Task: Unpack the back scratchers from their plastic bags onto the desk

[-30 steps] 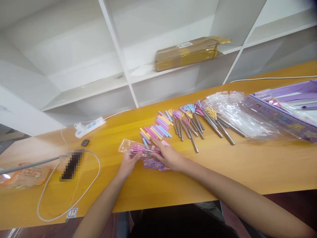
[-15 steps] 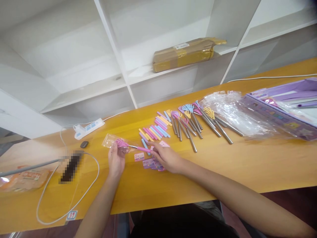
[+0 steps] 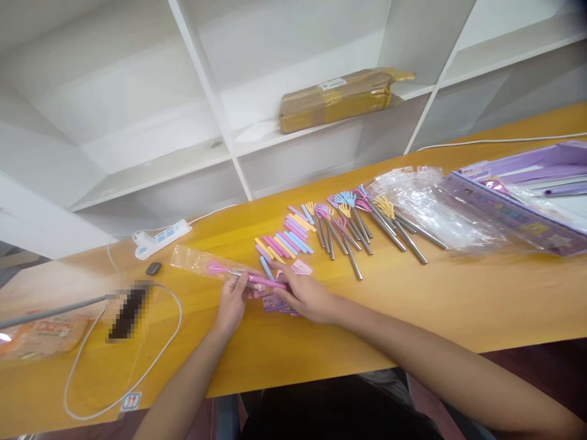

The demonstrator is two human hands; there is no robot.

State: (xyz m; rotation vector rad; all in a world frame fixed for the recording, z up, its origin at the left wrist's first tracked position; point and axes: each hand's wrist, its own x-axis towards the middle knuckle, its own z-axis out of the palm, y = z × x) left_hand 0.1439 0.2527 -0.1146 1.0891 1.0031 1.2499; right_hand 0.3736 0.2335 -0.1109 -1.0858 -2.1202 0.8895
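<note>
My left hand pinches a clear plastic bag around the metal rod of a pink hand-shaped scratcher. The scratcher's pink head lies inside the bag, pointing left. My right hand is closed on the pink handle end of the same scratcher. Under and beside my right hand are printed cards, partly hidden. Just beyond lie several pastel tubes in pink, blue, yellow and purple. Right of them is a group of metal-rod scratchers with coloured hand-shaped heads.
Clear bags and a purple box lie at the right. A power strip, a small black object, a looped white cable and an orange package are at left. A taped parcel rests on the shelf.
The bag now covers the scratcher's head and much of its rod. My left hand has moved right along it, closer to my right hand.
</note>
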